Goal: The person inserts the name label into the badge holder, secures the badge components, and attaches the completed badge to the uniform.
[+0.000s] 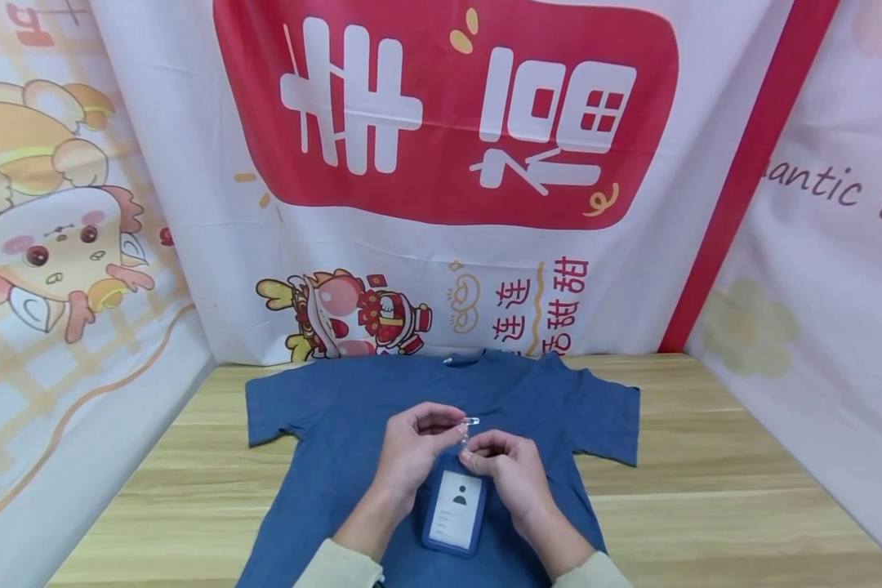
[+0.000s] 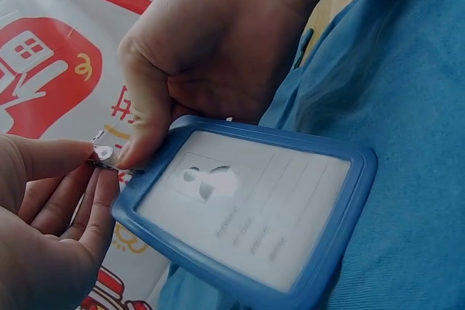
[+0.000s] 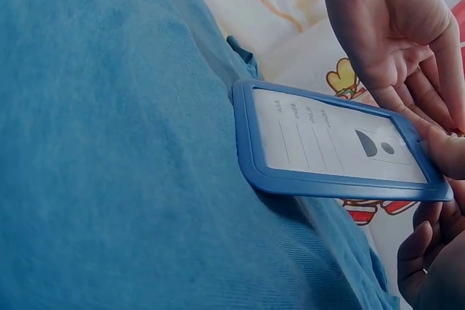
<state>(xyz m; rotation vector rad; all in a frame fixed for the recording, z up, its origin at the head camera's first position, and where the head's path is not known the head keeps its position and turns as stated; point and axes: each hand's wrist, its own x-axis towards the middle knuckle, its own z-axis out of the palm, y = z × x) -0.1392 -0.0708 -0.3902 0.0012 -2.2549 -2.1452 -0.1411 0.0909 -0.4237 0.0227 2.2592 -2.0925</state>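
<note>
A blue-framed badge holder (image 1: 454, 513) hangs over a blue T-shirt (image 1: 353, 457), its white card with a printed figure facing up. At its top end is a small metal clip (image 2: 103, 152) with a clear strap. My left hand (image 1: 409, 449) pinches this clip between thumb and fingers. Close beside it, my right hand (image 1: 510, 472) pinches the strap right at the holder's top edge. In the right wrist view the holder (image 3: 334, 136) is tilted, with its lower end close over the shirt; the fingertips are partly cut off there.
The T-shirt lies spread on a wooden table (image 1: 713, 490), collar toward the back. Printed cloth hangs behind as a back wall (image 1: 632, 278), with more cloth at the left (image 1: 154, 245) and right (image 1: 816, 269).
</note>
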